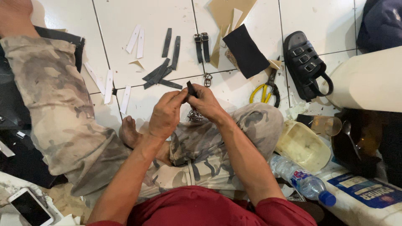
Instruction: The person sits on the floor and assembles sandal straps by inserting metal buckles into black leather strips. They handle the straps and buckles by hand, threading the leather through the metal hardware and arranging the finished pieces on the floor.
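Pinching a black strap (pixel 191 89) between both hands, left hand (pixel 166 114) and right hand (pixel 206 102) fingertips pressed together, above lap; scissors (pixel 265 89) on floor nearby.

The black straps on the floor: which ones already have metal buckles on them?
The two short black straps lying side by side just left of the black fabric piece. Each has a silver buckle at its top end; the others are plain strips.

I see a black strap piece (pixel 191 88) against white floor tiles (pixel 155 37) with dark grout lines. My trousers (pixel 58 109) are a faded tan-and-grey camouflage, my shirt (pixel 197 207) dark red. The scissors (pixel 266 90) have yellow handles; the sandal (pixel 305 65) is black. Loose strips (pixel 169 46) are black, others (pixel 137 39) white. The bottle (pixel 302 181) has a blue cap.
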